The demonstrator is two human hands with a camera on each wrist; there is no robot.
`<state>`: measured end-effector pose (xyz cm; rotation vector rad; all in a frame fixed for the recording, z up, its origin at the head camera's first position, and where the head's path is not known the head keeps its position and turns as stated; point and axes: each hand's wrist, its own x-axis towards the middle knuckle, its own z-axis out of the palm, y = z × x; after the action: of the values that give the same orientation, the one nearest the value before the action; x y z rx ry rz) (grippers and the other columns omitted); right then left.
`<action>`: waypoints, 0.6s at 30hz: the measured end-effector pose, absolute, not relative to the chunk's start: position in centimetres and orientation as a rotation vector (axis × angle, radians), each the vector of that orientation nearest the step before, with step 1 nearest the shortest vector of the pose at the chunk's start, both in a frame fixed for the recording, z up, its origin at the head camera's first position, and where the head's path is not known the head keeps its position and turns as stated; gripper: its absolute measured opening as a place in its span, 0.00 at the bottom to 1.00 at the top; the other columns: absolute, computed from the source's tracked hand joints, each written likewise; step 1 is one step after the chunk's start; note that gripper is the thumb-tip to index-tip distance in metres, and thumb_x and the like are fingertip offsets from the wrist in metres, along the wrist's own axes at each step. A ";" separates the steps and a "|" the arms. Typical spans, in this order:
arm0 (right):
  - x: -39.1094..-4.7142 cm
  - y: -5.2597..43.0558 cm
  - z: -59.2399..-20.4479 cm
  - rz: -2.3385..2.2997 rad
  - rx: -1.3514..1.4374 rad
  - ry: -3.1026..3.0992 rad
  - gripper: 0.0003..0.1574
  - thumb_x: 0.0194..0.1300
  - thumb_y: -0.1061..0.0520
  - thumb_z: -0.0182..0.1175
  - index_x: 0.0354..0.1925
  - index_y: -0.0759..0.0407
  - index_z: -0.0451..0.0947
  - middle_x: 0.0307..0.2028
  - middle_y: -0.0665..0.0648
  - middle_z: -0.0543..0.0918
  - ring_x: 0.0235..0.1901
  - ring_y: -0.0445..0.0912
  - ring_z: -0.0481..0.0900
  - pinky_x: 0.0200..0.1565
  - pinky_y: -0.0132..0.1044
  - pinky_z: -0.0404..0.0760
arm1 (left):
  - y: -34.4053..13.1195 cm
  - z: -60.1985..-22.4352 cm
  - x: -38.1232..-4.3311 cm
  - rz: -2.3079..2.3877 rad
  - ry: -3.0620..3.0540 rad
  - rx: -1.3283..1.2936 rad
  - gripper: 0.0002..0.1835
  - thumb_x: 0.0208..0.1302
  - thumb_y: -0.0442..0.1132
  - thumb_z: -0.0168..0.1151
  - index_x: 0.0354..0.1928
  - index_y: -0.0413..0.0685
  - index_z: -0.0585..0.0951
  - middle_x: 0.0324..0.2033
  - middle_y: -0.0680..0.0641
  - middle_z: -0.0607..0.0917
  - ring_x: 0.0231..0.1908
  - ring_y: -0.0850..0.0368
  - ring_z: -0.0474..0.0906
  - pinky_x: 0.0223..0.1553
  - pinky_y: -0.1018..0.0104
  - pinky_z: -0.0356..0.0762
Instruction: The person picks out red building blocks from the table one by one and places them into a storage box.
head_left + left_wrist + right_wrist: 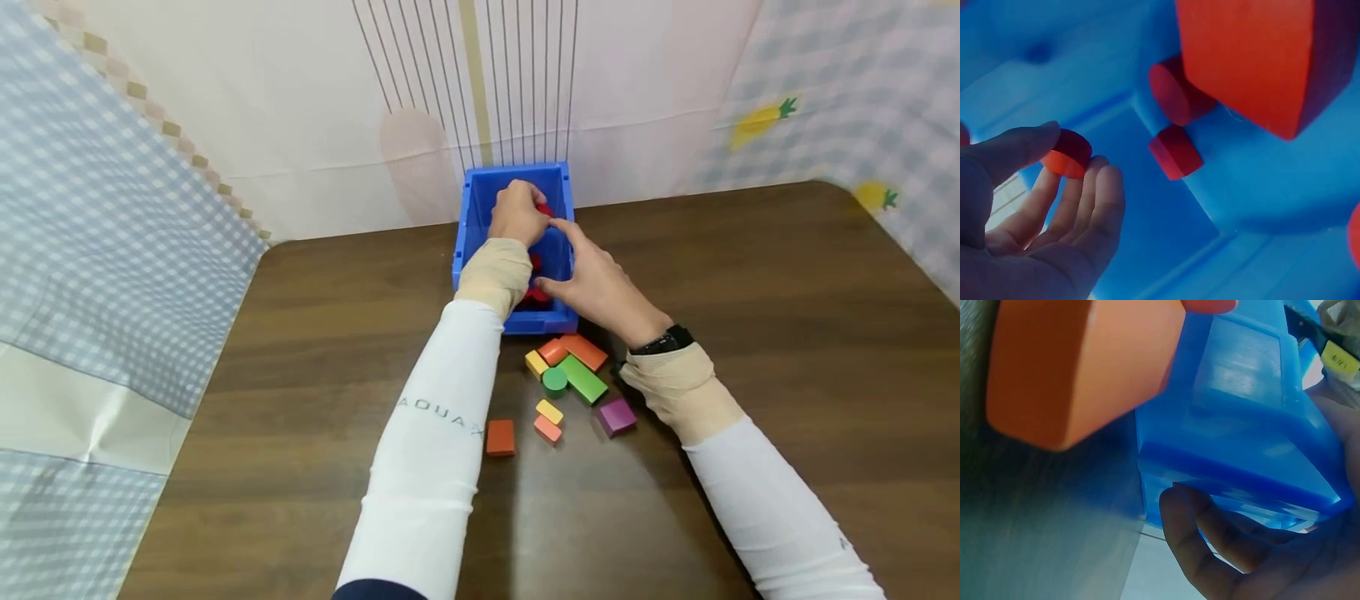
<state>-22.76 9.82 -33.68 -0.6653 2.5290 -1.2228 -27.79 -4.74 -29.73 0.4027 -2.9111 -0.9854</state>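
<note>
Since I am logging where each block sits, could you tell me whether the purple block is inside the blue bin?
No, the purple block lies on the brown table, outside the blue bin among other loose blocks.

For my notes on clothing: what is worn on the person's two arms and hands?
Both arms wear long white sleeves with beige cuffs at the wrists. The left sleeve bears grey letters, "AQUA". A black watch sits on the right wrist. The left hand and right hand are bare.
</note>
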 end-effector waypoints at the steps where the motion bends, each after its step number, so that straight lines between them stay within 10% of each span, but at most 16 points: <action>1: -22.7 10.1 -33.6 -1.219 -0.659 2.535 0.58 0.72 0.51 0.67 0.85 0.50 0.44 0.81 0.66 0.57 0.74 0.69 0.65 0.65 0.70 0.71 | -4.4 -29.8 -28.0 -0.962 -2.919 0.388 0.12 0.73 0.36 0.67 0.55 0.48 0.86 0.52 0.49 0.88 0.51 0.52 0.84 0.54 0.61 0.82; 5: -22.3 10.9 -33.4 -1.221 -0.638 2.550 0.58 0.71 0.53 0.67 0.85 0.50 0.44 0.81 0.66 0.56 0.74 0.69 0.64 0.66 0.71 0.70 | -3.6 -30.3 -28.6 -0.894 -2.939 0.343 0.02 0.73 0.36 0.66 0.42 0.47 0.85 0.41 0.49 0.88 0.41 0.53 0.85 0.45 0.62 0.82; 10: -21.7 10.3 -33.5 -1.249 -0.646 2.515 0.58 0.71 0.51 0.68 0.85 0.47 0.45 0.82 0.65 0.56 0.75 0.69 0.63 0.65 0.71 0.70 | -4.8 -31.6 -29.2 -0.781 -3.003 0.363 0.14 0.71 0.38 0.65 0.25 0.48 0.78 0.25 0.51 0.83 0.30 0.54 0.83 0.36 0.64 0.80; 18: -21.4 9.8 -33.1 -1.256 -0.660 2.515 0.55 0.71 0.54 0.67 0.84 0.46 0.46 0.82 0.63 0.56 0.75 0.68 0.65 0.65 0.70 0.71 | -5.6 -33.3 -31.0 -0.673 -3.070 0.347 0.07 0.69 0.41 0.68 0.31 0.50 0.87 0.35 0.50 0.90 0.36 0.54 0.86 0.43 0.61 0.83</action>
<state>-21.35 9.82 -33.15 -0.6603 2.5154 -1.2558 -31.02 -5.64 -33.34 0.3466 -3.0702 -0.6729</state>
